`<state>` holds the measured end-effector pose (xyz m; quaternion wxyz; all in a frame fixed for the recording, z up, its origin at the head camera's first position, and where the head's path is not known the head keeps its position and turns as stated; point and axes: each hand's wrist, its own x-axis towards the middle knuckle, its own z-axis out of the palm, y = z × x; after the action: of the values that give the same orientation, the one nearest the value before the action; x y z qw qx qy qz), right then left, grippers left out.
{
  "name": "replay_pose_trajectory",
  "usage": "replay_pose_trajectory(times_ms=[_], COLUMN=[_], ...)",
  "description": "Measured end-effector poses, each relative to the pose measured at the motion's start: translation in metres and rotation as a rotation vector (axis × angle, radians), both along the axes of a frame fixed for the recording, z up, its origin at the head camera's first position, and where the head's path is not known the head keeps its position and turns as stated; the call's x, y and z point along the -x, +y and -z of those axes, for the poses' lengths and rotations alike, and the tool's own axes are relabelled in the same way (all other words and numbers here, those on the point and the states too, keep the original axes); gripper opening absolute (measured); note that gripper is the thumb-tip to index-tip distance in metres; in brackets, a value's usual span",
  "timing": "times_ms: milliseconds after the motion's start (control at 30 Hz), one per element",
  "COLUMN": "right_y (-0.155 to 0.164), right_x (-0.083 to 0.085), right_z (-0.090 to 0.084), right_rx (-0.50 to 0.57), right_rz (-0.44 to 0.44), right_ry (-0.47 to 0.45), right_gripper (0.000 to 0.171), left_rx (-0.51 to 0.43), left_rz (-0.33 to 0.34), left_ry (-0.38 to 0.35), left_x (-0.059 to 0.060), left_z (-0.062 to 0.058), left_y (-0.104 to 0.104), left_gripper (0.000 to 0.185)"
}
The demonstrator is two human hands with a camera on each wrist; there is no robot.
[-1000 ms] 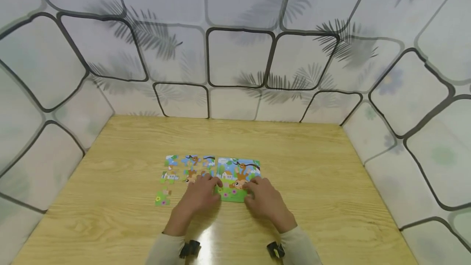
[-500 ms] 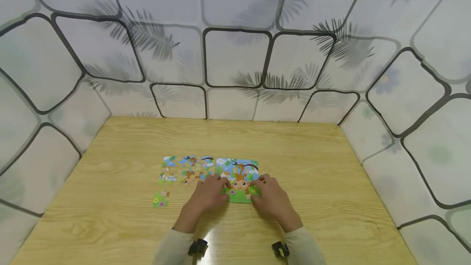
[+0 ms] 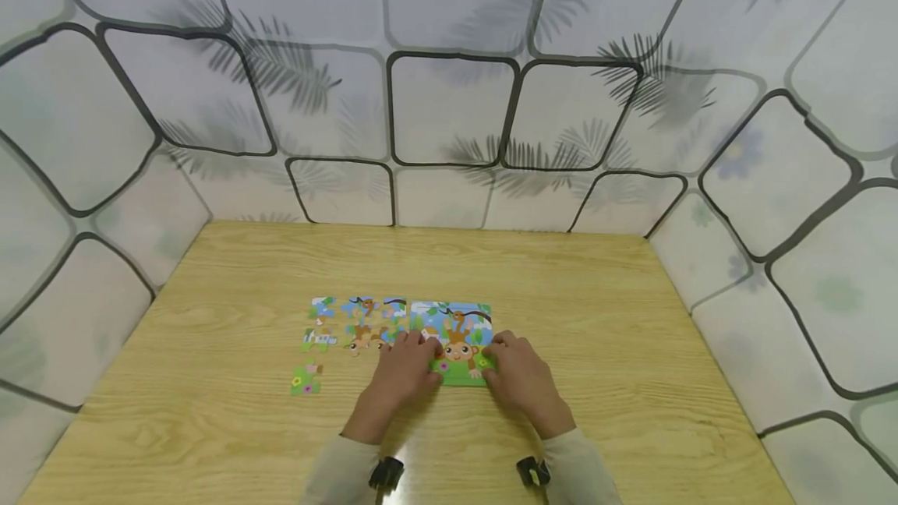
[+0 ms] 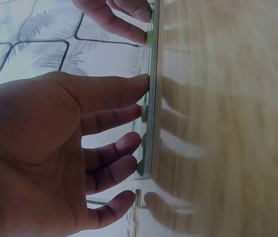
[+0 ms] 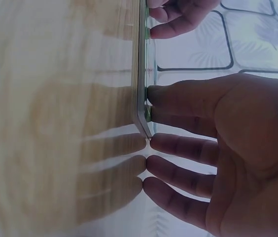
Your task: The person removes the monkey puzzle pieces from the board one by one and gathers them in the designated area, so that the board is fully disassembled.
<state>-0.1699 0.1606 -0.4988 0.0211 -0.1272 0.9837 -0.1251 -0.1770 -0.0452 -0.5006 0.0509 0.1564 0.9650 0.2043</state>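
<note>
In the head view a square monkey-picture puzzle board point(image 3: 459, 326) lies on the table. My left hand point(image 3: 405, 372) rests on its lower left part, fingertips down. My right hand point(image 3: 522, 376) touches its lower right side. In the left wrist view the thumb and fingers point(image 4: 112, 91) meet the board point(image 4: 154, 123) edge-on, by slightly raised green pieces point(image 4: 144, 109). In the right wrist view the thumb and index touch the board's corner, while the other fingers point(image 5: 173, 192) reach the table beside it. Part of the picture is hidden under the left hand.
Loose jigsaw pieces point(image 3: 320, 339) lie in rough rows left of the board, some partly behind the left hand. The wooden table point(image 3: 596, 294) meets patterned walls point(image 3: 449, 107) at its back and sides. A black device point(image 3: 386, 474) sits at the left wrist, another point(image 3: 533, 472) at the right.
Both hands have shifted right in the view; the left moved further over the board's lower left, and the right moved outward toward its right edge. The loose pieces stayed put.
</note>
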Motion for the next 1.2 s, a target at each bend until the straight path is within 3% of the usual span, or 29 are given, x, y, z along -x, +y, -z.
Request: replay_pose_trajectory(times_ms=[267, 567, 767, 967, 1200], right_y=[-0.001, -0.001, 0.000, 0.001, 0.002], right_x=[0.003, 0.004, 0.004, 0.003, 0.003], right_z=[-0.001, -0.001, -0.001, -0.001, 0.000], right_rx=[-0.003, -0.017, -0.013, -0.005, 0.008], right_rz=[-0.011, -0.006, -0.009, -0.005, -0.003], right_ry=[0.000, 0.019, 0.016, 0.023, 0.005], right_gripper=[0.023, 0.022, 0.023, 0.022, 0.023], left_rx=[-0.028, -0.064, -0.135, -0.223, -0.258], left_rz=[-0.033, -0.032, -0.031, -0.008, -0.056], left_ry=[-0.076, -0.056, -0.038, -0.077, -0.106], left_x=[0.003, 0.006, 0.006, 0.004, -0.002], left_z=[-0.005, -0.004, 0.000, 0.001, -0.001], left_y=[0.003, 0.003, 0.002, -0.007, -0.026], left_gripper=[0.031, 0.031, 0.023, 0.016, 0.008])
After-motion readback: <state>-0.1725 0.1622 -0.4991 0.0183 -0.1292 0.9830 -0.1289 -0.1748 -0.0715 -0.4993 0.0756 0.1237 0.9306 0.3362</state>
